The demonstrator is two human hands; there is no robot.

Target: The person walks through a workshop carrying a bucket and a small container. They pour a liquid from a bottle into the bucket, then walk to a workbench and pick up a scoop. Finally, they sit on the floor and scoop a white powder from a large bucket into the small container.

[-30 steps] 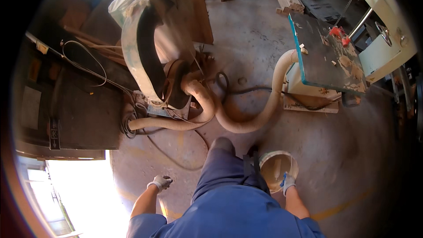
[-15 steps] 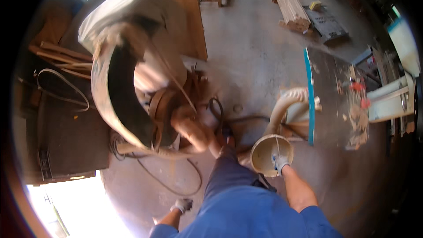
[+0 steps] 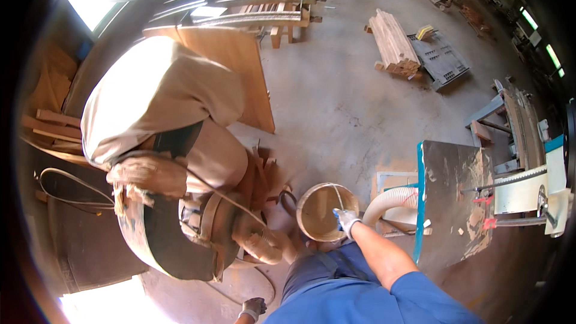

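My right hand (image 3: 347, 221), in a pale glove with blue on the fingers, grips the thin handle of a round, cream-coloured bucket (image 3: 304, 223). The bucket hangs in front of my legs, and its inside looks dusty brown. Low in the view, my left hand (image 3: 253, 308) hangs beside my body in a glove with dark fingers. Its fingers are loosely bent, and nothing shows in them. Left of the bucket stands a dust collector with a dark drum (image 3: 162, 228), a bulging beige cloth bag (image 3: 162, 84) and a dusty flexible hose (image 3: 258, 243).
On the right stands a machine table (image 3: 453, 198) with a teal edge, wood scraps and red clamps; a pale ribbed hose (image 3: 390, 204) runs beneath it. Farther off lie stacked wood strips (image 3: 393, 42) and a grey pallet (image 3: 441, 60). A wooden panel (image 3: 240, 78) leans behind the bag.
My right hand and the bucket have shifted left and up in the view, closer to the dust collector. The view has tilted, bringing more of the racks behind into sight. My left hand hangs lower.
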